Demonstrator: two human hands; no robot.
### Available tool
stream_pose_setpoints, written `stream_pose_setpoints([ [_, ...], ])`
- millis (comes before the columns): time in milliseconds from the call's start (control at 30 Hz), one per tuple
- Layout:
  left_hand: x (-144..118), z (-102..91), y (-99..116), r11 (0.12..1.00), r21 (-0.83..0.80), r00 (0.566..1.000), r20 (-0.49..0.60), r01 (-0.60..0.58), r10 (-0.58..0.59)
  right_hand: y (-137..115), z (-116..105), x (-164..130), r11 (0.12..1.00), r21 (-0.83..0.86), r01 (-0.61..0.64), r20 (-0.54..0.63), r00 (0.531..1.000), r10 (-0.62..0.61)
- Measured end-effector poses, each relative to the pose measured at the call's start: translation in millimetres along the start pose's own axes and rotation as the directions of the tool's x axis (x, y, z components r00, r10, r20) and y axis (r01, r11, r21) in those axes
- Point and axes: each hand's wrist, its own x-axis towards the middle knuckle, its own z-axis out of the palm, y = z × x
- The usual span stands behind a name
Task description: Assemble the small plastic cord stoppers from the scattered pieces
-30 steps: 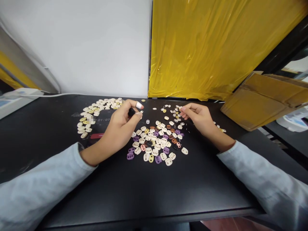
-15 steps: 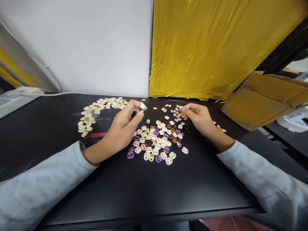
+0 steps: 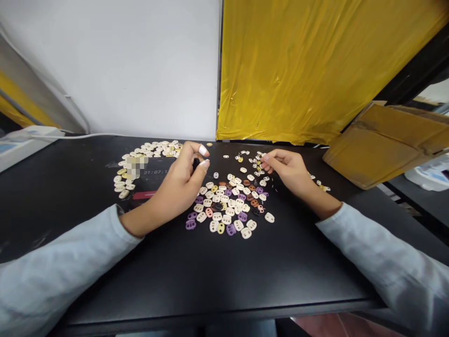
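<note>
- The work in hand seemed to stand in the middle: many cream and yellow pieces [image 3: 124, 194] lay in a curved band on the left, while a mixed heap [image 3: 227, 218] of cream, purple, brown and pink pieces remained loose at the centre of the black table [image 3: 224, 276].
- The left hand [image 3: 178, 182] was curled around a black object [image 3: 196, 163], its thumb and index tips apart; a small pale bit showed at the thumb, but I could not tell if it was held.
- The right hand [image 3: 291, 171] had its fingertips close together over scattered small pieces [image 3: 263, 182]; whether they pinched one, I could not tell.
- A dark screen [image 3: 154, 164] lay behind the left wrist, partly covered by it.
- A cardboard box [image 3: 354, 154] leaned at the right, with a few small pieces between it and the right wrist.
</note>
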Motion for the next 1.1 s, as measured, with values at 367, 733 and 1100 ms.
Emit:
stream_pose_setpoints([
  [367, 1, 0.6, 4, 0.994, -0.088, 0.998, 0.018, 0.059, -0.058, -1, -1, -1, 0.999, -0.032, 0.007, -0.003, 1.000, -0.007],
  [733, -4, -0.5, 5, 0.987, 0.162, 0.972, 0.235, -0.021, -0.018, -6, 2, -6, 0.967, -0.234, 0.104, 0.085, 0.993, -0.086],
  [1100, -3, -5.8, 15, 0.998, 0.066, 0.999, -0.037, -0.001, 0.003, -10, 0, -8, 0.873, -0.425, 0.240, 0.060, 0.970, -0.237],
])
